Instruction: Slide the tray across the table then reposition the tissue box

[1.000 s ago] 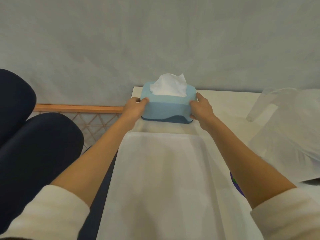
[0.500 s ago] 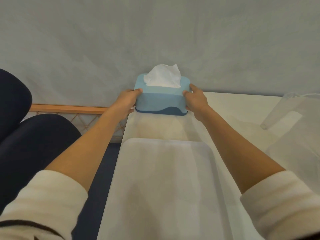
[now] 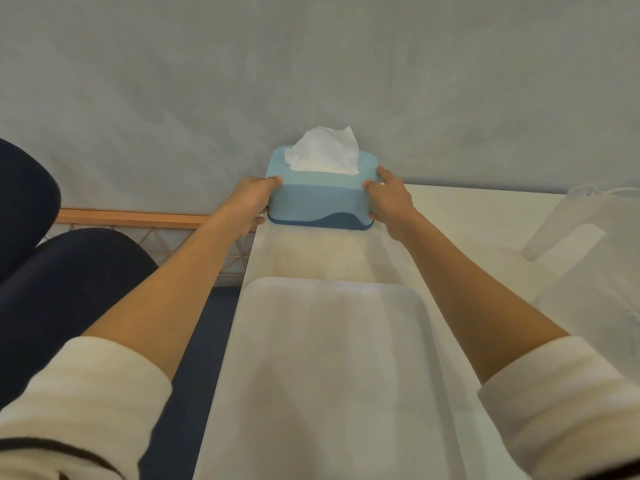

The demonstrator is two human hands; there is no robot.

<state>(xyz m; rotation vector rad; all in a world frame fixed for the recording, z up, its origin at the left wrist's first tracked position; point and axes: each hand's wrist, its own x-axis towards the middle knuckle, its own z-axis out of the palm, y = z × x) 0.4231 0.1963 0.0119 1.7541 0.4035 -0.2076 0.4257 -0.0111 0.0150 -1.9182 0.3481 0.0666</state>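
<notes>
Tissue box of pale blue plastic with a darker blue base (image 3: 320,199) sits at the far left corner of the cream-white desk (image 3: 467,216), close to the grey wall, with a white tissue (image 3: 323,152) standing out of its top slot. The left hand (image 3: 251,202) clasps its left end and the right hand (image 3: 388,199) clasps its right end, fingers wrapped on the sides. A translucent white rectangular tray (image 3: 332,358) lies nearer the wearer, apart from the box, so the tray step looks finished and the box is being repositioned. Next, the move likely calls for settling the box squarely and letting go. Whether the base rests on the desk or hovers just above it cannot be told. A clear plastic item at the right edge (image 3: 588,244) is cut off and blurry.
</notes>
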